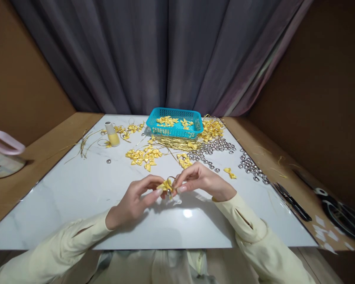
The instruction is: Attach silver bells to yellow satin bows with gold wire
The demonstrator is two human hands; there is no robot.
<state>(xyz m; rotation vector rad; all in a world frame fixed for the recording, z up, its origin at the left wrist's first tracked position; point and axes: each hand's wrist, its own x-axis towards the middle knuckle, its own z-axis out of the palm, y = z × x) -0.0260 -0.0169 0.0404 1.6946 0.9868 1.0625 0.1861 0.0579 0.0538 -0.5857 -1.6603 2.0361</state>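
Note:
Near the front middle of the white board, my left hand (136, 197) pinches a yellow ribbon bow (166, 185) between thumb and fingers. A small silver bead (169, 192) shows at the bow's lower side. My right hand (199, 180) is closed on a thin gold cord (172, 178) that loops up from the bow. The fingertips of both hands almost meet, so where the cord joins the bow is hidden. Beneath the hands lies a small clear or white scrap (176, 201). Beyond them are loose yellow bows (144, 156) in a pile.
A turquoise basket (174, 134) holding bows stands at the back, with gold cords (174, 143) before it. Silver beads (215, 146) spread rightward. A yellow-white bottle (112, 135) stands back left, a pink-handled mug (2, 157) far left. Scissors (340, 213) and a black-handled tool (294, 203) lie right.

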